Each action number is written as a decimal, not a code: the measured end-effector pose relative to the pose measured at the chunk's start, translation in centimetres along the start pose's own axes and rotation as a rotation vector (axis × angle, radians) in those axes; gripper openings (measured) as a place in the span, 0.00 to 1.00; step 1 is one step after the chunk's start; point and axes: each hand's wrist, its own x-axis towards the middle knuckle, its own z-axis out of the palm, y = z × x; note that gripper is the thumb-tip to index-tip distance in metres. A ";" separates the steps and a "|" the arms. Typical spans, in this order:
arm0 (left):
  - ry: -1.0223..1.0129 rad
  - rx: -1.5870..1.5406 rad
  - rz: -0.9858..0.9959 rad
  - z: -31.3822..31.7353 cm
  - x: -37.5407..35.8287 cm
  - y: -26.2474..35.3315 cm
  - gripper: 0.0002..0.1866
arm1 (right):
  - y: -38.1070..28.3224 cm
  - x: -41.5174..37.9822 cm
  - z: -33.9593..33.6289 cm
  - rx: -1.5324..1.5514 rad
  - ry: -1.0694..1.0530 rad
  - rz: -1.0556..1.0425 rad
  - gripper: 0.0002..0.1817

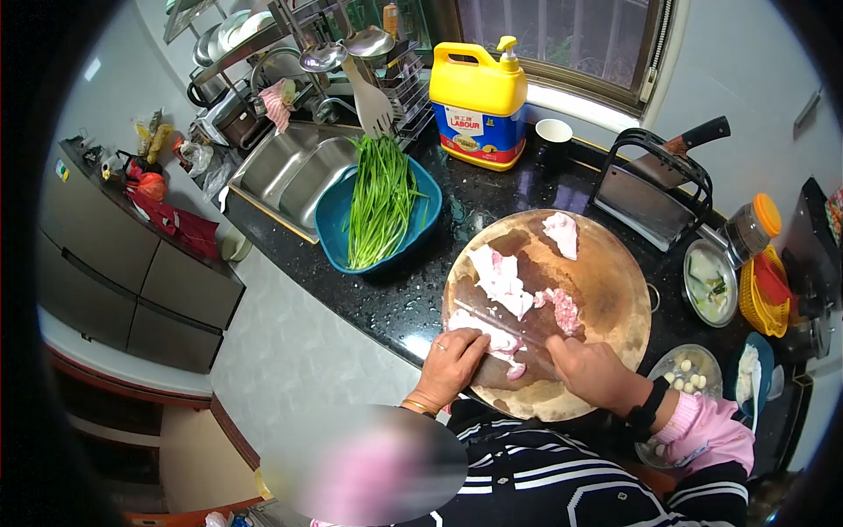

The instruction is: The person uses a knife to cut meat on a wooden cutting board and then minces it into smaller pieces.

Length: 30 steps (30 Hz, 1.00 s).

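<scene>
A round wooden chopping board (615,299) lies on the dark counter with raw meat on it. My right hand (590,372) is closed around the handle of a kitchen knife (527,339), whose blade reaches left across the board. Bent over the near left edge, my left hand (452,362) presses its fingers on a pale piece of raw meat (488,334) beside the blade. Beyond the blade are a larger meat piece (499,274), a small heap of chopped meat (560,309) and another chunk (560,234) at the far side.
A blue basin (425,230) of green chives (382,202) stands left of the board, near the sink (303,167). Behind are a yellow detergent jug (479,105), a white cup (553,132) and a knife rack (650,198). Bowls, including one with garlic cloves (687,382), line the right.
</scene>
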 end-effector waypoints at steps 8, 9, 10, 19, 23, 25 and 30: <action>0.071 -0.018 0.014 0.8 -0.5 -0.7 0.15 | 0.3 -1.8 0.7 0.084 -0.003 0.025 0.05; 0.068 -0.023 0.014 0.7 -0.6 -0.8 0.15 | 0.4 -1.8 0.8 0.072 0.053 0.047 0.06; 0.055 -0.014 0.045 0.4 -0.7 -0.9 0.15 | 0.6 -1.9 0.7 0.074 0.050 0.052 0.06; -0.258 -0.177 0.174 0.3 0.1 2.4 0.16 | 1.6 -2.2 0.2 0.208 0.064 0.009 0.07; -0.361 -0.150 0.133 -0.5 -0.8 2.2 0.17 | 2.0 -2.0 -0.1 0.158 -0.005 -0.131 0.07; -0.339 -0.161 0.128 -1.0 -1.1 2.3 0.17 | 2.1 -1.9 0.0 0.142 -0.061 -0.155 0.06; -0.349 -0.185 0.100 -0.7 -1.6 2.8 0.14 | 1.5 -1.2 0.8 0.079 -0.168 -0.172 0.05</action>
